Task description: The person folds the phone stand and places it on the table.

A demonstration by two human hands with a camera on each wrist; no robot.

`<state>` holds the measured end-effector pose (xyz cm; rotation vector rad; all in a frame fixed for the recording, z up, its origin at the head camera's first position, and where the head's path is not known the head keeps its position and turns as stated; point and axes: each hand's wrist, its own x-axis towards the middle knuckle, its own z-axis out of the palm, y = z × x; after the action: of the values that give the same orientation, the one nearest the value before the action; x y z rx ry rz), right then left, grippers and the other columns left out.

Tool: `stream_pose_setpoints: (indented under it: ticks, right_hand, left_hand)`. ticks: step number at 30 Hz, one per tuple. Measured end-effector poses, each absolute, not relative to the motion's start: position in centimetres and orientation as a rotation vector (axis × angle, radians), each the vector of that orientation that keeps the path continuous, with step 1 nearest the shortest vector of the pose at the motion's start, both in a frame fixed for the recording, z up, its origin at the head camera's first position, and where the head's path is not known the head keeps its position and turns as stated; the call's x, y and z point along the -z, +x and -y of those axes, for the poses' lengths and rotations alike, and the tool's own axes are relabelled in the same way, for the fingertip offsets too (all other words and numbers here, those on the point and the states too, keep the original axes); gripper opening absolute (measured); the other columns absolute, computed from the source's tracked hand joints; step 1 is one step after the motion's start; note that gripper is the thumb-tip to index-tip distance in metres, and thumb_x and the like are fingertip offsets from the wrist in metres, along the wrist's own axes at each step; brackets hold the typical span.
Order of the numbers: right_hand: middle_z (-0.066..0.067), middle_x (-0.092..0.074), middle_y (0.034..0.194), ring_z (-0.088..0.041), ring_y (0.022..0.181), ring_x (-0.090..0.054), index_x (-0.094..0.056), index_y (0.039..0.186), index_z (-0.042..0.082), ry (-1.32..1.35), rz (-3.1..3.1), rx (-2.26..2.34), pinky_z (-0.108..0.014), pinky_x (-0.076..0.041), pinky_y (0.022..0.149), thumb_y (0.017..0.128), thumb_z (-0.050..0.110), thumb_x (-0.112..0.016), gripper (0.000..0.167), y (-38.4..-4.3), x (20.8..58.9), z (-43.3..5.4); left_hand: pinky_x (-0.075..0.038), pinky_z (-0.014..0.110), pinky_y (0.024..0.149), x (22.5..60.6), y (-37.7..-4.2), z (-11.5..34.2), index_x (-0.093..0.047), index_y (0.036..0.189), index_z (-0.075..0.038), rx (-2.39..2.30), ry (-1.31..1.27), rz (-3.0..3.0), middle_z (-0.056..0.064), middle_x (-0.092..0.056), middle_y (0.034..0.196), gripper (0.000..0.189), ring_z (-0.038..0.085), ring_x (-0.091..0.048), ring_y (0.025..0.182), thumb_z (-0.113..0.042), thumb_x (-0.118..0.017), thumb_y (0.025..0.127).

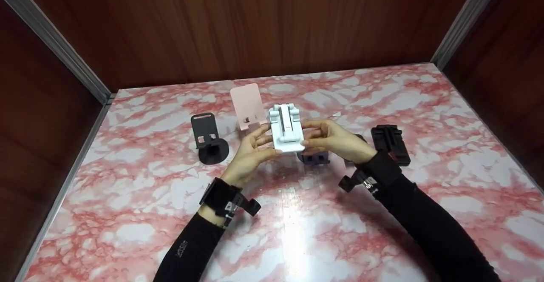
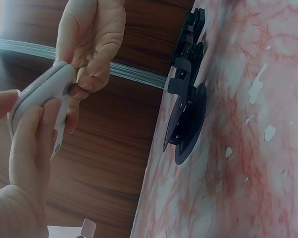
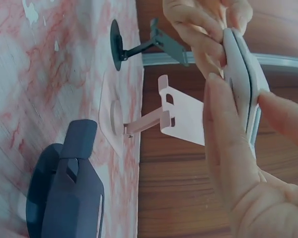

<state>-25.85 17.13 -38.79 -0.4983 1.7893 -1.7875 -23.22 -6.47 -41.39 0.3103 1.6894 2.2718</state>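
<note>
Holds a white, seemingly plastic slab in right hand and left hand, before a pink flat-backed stand.

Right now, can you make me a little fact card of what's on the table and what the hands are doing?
Held: white stand, up off the table
Left hand: grips one side of it
Right hand: grips the other side
Standing: pink stand; black round-based stand
Partly hidden: dark blue stand, below the right hand in the head view
Far right: black stand, lying folded
Tabletop: red and white, marble-patterned
</note>
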Motion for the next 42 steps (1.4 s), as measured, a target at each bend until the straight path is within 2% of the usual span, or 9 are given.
stream_pose_setpoints:
  ticks: [6, 12, 18, 24, 28, 32, 37, 40, 42]
  right_hand:
    - [-0.011, -0.066, 0.107, -0.020, 0.093, -0.066, -0.035, 0.136, -0.002, -0.451, -1.788, 1.823, -0.043, -0.053, 0.087, 0.086, 0.001, -0.060, 0.056, -25.7, 38.9, -17.0]
    - [-0.011, -0.067, 0.105, -0.021, 0.092, -0.066, -0.036, 0.136, -0.002, -0.456, -1.791, 1.830, -0.046, -0.052, 0.088, 0.086, 0.001, -0.061, 0.057, -25.7, 39.1, -16.9]
    - [-0.012, -0.067, 0.099, -0.022, 0.088, -0.067, -0.038, 0.134, -0.002, -0.487, -1.825, 1.799, -0.050, -0.050, 0.088, 0.085, 0.002, -0.063, 0.055, -25.3, 39.3, -16.7]
    - [-0.017, -0.065, 0.100, -0.021, 0.086, -0.068, -0.038, 0.136, 0.000, -0.504, -1.899, 1.718, -0.048, -0.051, 0.087, 0.086, 0.005, -0.063, 0.056, -24.6, 39.2, -16.3]
    - [-0.019, -0.062, 0.114, -0.023, 0.099, -0.065, -0.039, 0.138, 0.004, -0.618, -2.072, 1.569, -0.043, -0.052, 0.090, 0.089, 0.013, -0.061, 0.055, -24.4, 38.8, -16.3]
    - [-0.016, -0.057, 0.127, -0.026, 0.117, -0.055, -0.041, 0.138, 0.006, -0.817, -2.424, 1.302, -0.040, -0.048, 0.097, 0.092, 0.024, -0.057, 0.052, -24.5, 38.6, -16.7]
    - [-0.013, -0.044, 0.142, -0.030, 0.136, -0.034, -0.039, 0.141, 0.009, -0.904, -2.766, 0.978, -0.048, -0.030, 0.111, 0.094, 0.027, -0.053, 0.052, -24.6, 39.0, -17.1]
    - [-0.012, -0.037, 0.147, -0.033, 0.141, -0.020, -0.035, 0.143, 0.011, -0.926, -2.840, 0.867, -0.052, -0.022, 0.114, 0.094, 0.025, -0.053, 0.054, -24.4, 39.4, -17.1]
    - [-0.012, -0.034, 0.148, -0.034, 0.142, -0.016, -0.033, 0.144, 0.012, -0.934, -2.861, 0.829, -0.053, -0.021, 0.114, 0.094, 0.023, -0.054, 0.055, -24.2, 39.6, -17.2]
  left_hand:
    - [-0.051, 0.042, 0.091, 41.6, -23.3, 6.5, -0.022, 0.144, -0.001, -2.240, 0.315, -1.723, 0.026, -0.047, 0.131, 0.078, 0.020, -0.063, 0.096, 0.013, -0.059, 0.077]
    - [-0.055, 0.034, 0.085, 41.1, -23.3, 6.6, -0.022, 0.145, -0.004, -2.207, 0.303, -1.713, 0.025, -0.046, 0.133, 0.077, 0.018, -0.063, 0.095, 0.008, -0.061, 0.079]
    - [-0.056, 0.033, 0.079, 41.3, -23.2, 6.4, -0.031, 0.139, -0.006, -2.226, 0.243, -1.736, 0.020, -0.052, 0.125, 0.061, 0.017, -0.065, 0.088, -0.005, -0.061, 0.086]
    - [-0.057, 0.033, 0.079, 42.1, -23.1, 6.3, -0.038, 0.130, -0.003, -2.214, 0.220, -1.780, 0.017, -0.055, 0.116, 0.052, 0.018, -0.065, 0.088, -0.002, -0.063, 0.084]
    - [-0.057, 0.033, 0.079, 42.1, -23.1, 6.8, -0.038, 0.131, -0.001, -2.213, 0.207, -1.803, 0.019, -0.055, 0.118, 0.055, 0.018, -0.065, 0.089, 0.000, -0.064, 0.082]
    - [-0.058, 0.031, 0.074, 42.1, -23.3, 7.4, -0.038, 0.131, -0.001, -2.165, 0.203, -1.884, 0.019, -0.057, 0.116, 0.058, 0.018, -0.065, 0.086, 0.000, -0.066, 0.080]
    - [-0.057, 0.033, 0.078, 42.7, -23.4, 7.7, -0.034, 0.128, -0.001, -2.075, 0.209, -1.895, 0.016, -0.055, 0.112, 0.058, 0.018, -0.064, 0.088, 0.003, -0.066, 0.080]
    - [-0.057, 0.032, 0.080, 43.1, -23.4, 7.7, -0.032, 0.128, -0.001, -1.990, 0.222, -1.935, 0.013, -0.053, 0.112, 0.060, 0.015, -0.063, 0.089, 0.002, -0.066, 0.079]
    - [-0.057, 0.030, 0.076, 43.4, -23.4, 7.7, -0.033, 0.127, -0.002, -1.907, 0.235, -1.996, 0.012, -0.053, 0.112, 0.060, 0.014, -0.063, 0.086, -0.001, -0.068, 0.079]
